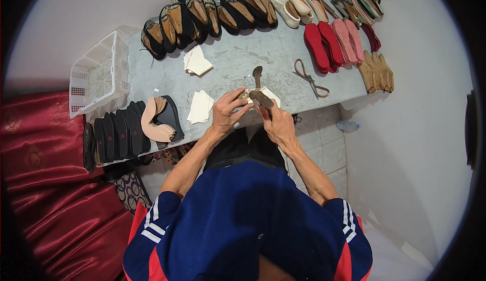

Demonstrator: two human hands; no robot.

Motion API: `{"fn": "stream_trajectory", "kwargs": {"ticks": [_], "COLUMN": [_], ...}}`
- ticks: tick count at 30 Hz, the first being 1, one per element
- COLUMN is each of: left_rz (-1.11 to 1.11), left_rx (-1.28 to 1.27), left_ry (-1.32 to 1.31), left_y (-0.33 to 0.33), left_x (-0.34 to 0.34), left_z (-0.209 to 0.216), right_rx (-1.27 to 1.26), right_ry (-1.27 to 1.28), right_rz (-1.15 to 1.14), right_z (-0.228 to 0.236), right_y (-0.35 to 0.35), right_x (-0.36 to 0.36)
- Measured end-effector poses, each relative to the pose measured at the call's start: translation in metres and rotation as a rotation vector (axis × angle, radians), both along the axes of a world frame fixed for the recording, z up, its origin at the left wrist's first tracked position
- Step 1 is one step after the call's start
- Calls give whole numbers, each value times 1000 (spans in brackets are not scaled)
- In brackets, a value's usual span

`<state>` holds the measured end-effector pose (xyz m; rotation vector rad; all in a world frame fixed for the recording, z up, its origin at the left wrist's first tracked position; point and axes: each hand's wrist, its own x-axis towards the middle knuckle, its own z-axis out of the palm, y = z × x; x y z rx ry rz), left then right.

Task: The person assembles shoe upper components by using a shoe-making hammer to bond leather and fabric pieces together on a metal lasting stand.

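Observation:
At the table's near edge, my right hand is closed around a dark brown hammer, its handle mostly covered by the fingers. Close on its left, my left hand has its fingertips pinched at a small, light-coloured piece whose kind I cannot make out. Just beyond both hands a dark metal cobbler's anvil sticks up with a rounded end. White sheets lie partly under the hammer. Another stack of white pieces rests left of my left hand.
Scissors lie to the right. Black shoes, pale shoes and red insoles line the far side. A white plastic basket, black insoles and beige curved pieces occupy the left. A bottle is on the floor.

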<state>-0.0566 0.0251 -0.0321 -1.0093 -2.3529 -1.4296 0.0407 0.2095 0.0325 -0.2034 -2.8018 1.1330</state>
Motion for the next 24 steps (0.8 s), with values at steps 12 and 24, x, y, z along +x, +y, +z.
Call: {"fn": "stream_trajectory", "kwargs": {"ticks": [12,24], "left_rz": [20,-3], "left_rx": [88,-37], "left_ry": [-120,68], "left_y": [-1,5], "left_x": [1,-1], "left_z": [-3,8], "right_rx": [-27,-379], "right_ry": [59,241], "right_rz": [30,-359], "right_z": [-8,-2], "right_y": [-6,-5], "right_x": [-4,4]}}
